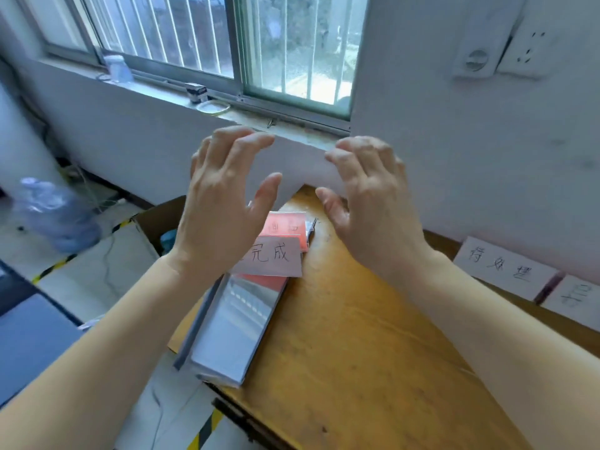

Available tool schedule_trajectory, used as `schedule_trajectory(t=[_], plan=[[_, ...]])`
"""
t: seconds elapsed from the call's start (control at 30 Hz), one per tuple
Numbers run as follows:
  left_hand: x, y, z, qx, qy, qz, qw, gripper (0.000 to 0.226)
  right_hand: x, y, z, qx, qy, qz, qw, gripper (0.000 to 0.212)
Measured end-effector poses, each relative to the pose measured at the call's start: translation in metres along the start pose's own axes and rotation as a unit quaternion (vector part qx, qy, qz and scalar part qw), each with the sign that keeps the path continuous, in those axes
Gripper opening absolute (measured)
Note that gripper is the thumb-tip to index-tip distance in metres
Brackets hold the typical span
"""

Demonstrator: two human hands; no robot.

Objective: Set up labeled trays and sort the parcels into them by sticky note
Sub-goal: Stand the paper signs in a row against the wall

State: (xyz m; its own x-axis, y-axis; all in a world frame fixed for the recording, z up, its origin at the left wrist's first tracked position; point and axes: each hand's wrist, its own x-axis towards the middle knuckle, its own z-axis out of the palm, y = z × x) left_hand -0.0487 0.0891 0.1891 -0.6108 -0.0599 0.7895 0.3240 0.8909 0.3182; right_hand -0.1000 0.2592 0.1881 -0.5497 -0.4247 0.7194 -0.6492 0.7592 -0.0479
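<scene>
Left fingers (240,151): spread wide, lightly bent, holding nothing. Right fingers (357,147): the same, wide and curved, nothing in them. Left hand (224,206) and right hand (370,206) hang in the air over the far end of the surface (357,352). Palms are turned toward each other, apart, touching nothing.

Count: two hands, one stack, three cards.

The stack (233,323) lies on the left edge of the surface, below the left hand and running nearer to the camera. It is long, flat and glossy grey. I cannot tell the number of layers, nor whether these are trays or parcels.

Card one (276,258) lies across the far part of the stack, handwritten, with its left end hidden behind the left wrist. A red sheet (285,227) shows just beyond it, under the left thumb. Its writing is blurred and partly covered. A second red strip shows on the near side of the card.

Card two (506,267) and card three (574,297) sit side by side at the right, against the wall, well apart from the right hand. Card three is cut off by the frame edge and its writing is hard to read.

Off the surface, a box (156,222) stands on the floor to the left, partly behind the left hand. A blurred bottle (55,216) lies further left. The sill (162,92) carries one jar (117,68), one small carton (196,92) and one tape ring (214,107).
</scene>
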Motion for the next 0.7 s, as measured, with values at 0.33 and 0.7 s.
schedule_trajectory(t=[0.33,0.7], plan=[[-0.045,-0.062,0.02,0.03,-0.022,-0.137,0.99,0.036,0.001,0.006,0.077,0.059,-0.101,-0.01,0.993,0.034],[-0.07,-0.201,0.119,-0.004,-0.256,-0.294,0.921,0.036,0.024,0.036,0.189,0.081,-0.311,0.121,0.939,0.039]])
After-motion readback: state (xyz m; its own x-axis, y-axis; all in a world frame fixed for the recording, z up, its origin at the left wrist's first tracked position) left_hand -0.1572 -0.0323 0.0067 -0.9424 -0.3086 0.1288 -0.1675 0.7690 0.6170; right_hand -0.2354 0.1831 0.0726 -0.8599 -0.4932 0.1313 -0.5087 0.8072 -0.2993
